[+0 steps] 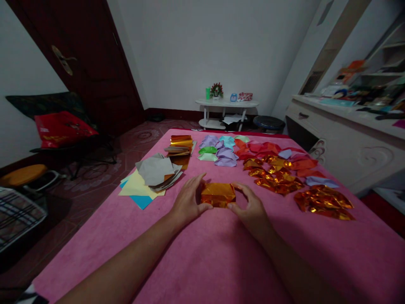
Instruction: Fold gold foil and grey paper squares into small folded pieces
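- gold foil piece (218, 195) is on the pink cloth (190, 261), just below the centre of the frame, between the two hands; it has the form of a small block, with a creased surface.
- its long axis goes from left to right across the frame, so each short end faces one hand.
- left hand (190, 197) is at the left end: the thumb is at the lower left corner and the fingers are at the upper left one, so it seems to pinch this end.
- right hand (253, 207) is at the right end, with the thumb at the lower right corner and a finger at the upper right one; a gap shows between palm and piece, so it seems to pinch with the tips only.
- neither hand is nearer than the other; the piece lies between both grips, roughly level in the frame.
- to its upper left are the grey sheets (155, 169), over a yellow sheet (134, 185) and a blue sheet (142, 202).
- to its upper right, well apart, lies the folded foil (325, 200).
- the underside of the piece is hidden, and some fingers are partly covered; how hard they press, i cannot tell.
- both forearms are cut off by the lower edge, and small objects on the dresser (335, 131), at the right, are hard to make out.
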### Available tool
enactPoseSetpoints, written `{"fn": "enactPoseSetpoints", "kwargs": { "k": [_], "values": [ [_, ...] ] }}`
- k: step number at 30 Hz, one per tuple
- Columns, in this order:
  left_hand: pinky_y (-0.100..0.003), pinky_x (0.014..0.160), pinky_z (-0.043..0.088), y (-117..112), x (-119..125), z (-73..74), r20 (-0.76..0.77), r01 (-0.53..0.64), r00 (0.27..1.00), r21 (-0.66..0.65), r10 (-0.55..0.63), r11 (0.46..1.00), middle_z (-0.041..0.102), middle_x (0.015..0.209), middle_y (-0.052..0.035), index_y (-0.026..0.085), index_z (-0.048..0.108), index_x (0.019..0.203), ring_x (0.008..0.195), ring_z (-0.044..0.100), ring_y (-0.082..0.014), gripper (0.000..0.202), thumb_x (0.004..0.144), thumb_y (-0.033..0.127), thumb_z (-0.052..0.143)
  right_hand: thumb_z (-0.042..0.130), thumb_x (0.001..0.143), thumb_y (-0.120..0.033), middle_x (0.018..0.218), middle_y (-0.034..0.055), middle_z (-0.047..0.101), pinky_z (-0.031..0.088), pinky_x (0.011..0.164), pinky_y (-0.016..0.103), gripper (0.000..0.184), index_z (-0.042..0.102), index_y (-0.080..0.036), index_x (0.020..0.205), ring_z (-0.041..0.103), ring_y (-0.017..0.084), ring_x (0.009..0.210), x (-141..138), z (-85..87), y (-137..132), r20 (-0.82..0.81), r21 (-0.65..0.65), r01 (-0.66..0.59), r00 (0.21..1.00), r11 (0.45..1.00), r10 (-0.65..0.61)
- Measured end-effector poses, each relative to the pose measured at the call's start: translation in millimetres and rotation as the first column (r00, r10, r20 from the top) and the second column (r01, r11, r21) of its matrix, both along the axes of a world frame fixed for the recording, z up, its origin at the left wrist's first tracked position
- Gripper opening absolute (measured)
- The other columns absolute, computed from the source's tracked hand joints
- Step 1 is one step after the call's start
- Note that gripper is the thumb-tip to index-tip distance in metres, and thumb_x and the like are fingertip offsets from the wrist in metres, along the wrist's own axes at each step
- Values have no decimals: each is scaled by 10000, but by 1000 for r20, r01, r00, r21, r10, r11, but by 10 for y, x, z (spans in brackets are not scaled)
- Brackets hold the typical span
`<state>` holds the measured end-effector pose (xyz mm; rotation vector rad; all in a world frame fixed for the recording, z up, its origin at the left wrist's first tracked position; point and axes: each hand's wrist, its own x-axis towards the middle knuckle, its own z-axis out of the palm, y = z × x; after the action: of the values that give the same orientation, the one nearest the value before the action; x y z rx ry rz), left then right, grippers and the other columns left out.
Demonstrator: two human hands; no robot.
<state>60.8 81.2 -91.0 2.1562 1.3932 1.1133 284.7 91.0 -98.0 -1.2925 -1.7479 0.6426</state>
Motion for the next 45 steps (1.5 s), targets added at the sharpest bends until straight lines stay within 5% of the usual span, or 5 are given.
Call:
{"fn": "enactPoseSetpoints", "kwargs": {
  "k": [9, 18, 25, 30, 45],
  "values": [
    [-317, 764, 473, -81, 47, 60, 109, 29, 993, 35, -33, 999, 616, 902, -43, 220, 447, 1330, 836, 576, -183, 605, 763, 165, 650, 610, 631, -153, 912, 43, 647, 485, 877, 384, 488, 585, -168, 1118, 621, 206, 891, 0, 123, -57, -210, -89, -39, 978, 995, 20],
    [-358, 791, 446, -43, -16, 106, 2, 150, 988, 288, -157, 946, 608, 902, -61, 193, 676, 653, 931, 541, -201, 198, 726, 51, 558, 476, 741, -114, 1167, 80, 567, 447, 948, 373, 264, 722, -207, 722, 527, 219, 1129, 47, 96, -53, -47, 57, -105, 993, 993, 108],
    [-407, 886, 443, -29, -69, 109, -121, 153, 984, 219, -129, 964, 672, 949, -45, 215, 677, 679, 1036, 531, -221, 191, 740, 60, 584, 475, 739, -131, 1182, 66, 649, 413, 996, 459, 482, 646, -214, 1182, 555, 243, 1112, 41, 84, -26, 177, 5, -183, 968, 983, 180],
    [-525, 1037, 309, -119, -86, 176, -341, 65, 939, 279, 36, 958, 603, 1190, -44, 256, 693, 890, 1213, 440, -261, 275, 730, 51, 603, 455, 748, -154, 1150, 92, 663, 439, 978, 439, 458, 658, -164, 1158, 576, 245, 1086, 46, 108, -46, 142, 13, -79, 987, 997, 77],
    [-494, 1072, 281, -153, -103, 168, -420, 199, 905, 260, -75, 945, 679, 1036, -21, 242, 675, 883, 1129, 519, -210, 214, 787, 80, 573, 513, 766, -216, 1085, 98, 687, 466, 955, 428, 342, 693, -172, 1054, 614, 241, 1031, 77, 87, -57, -16, 23, 52, 999, 998, -52]
  ]
}}
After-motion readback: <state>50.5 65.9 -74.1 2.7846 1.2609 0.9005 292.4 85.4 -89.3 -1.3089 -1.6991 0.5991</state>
